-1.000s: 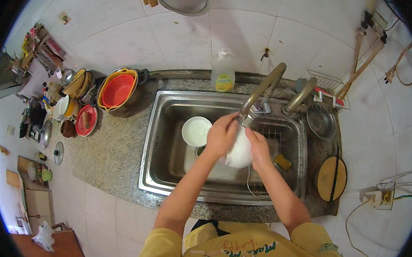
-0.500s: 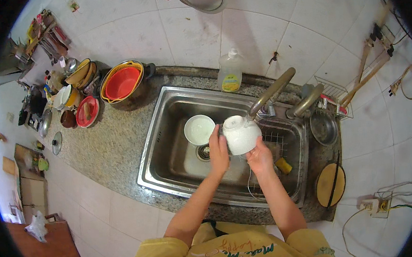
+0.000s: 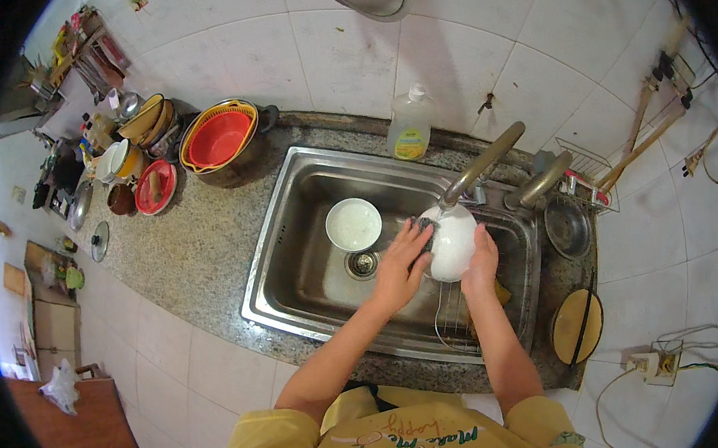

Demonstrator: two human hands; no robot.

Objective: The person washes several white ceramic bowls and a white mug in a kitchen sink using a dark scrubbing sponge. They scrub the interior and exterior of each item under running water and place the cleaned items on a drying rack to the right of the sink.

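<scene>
A white bowl (image 3: 453, 242) is held bottom-up over the steel sink (image 3: 290, 254), just under the faucet spout (image 3: 480, 168). My right hand (image 3: 482, 259) grips the bowl's right side. My left hand (image 3: 401, 264) presses a dark scouring pad (image 3: 426, 234) against the bowl's left side. A second white bowl (image 3: 353, 224) sits in the basin near the drain (image 3: 364, 263).
A dish soap bottle (image 3: 410, 125) stands behind the sink. A wire rack (image 3: 453, 317) lies in the basin's right part. Red and orange strainers (image 3: 218, 139), pots and dishes crowd the counter at left. A round wooden board (image 3: 577, 325) and a small pan (image 3: 566, 228) lie at right.
The bowl has turned from mouth-up to bottom-up and sits slightly to the right. My left hand has shifted onto its left side with the pad.
</scene>
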